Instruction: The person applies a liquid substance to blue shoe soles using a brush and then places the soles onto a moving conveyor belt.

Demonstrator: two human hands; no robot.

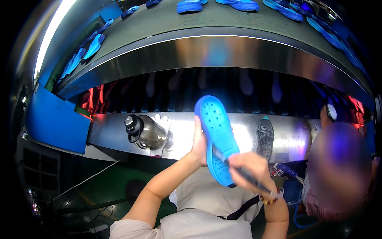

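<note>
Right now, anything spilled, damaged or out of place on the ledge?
No spill or obvious damage visible. Mild oddity: a dark, sole-shaped piece lies on the metal ledge, colour unlike the blue sole in the left hand. A white glove lies partly hidden by the bottle.

A bright-blue shoe sole (223, 135), dotted with round holes toward both ends, slants top-leftward, in view crossing the steel surface's (183, 137) front edge. A slim dark tool (250, 179), blurred, angles across its lower half.
</note>
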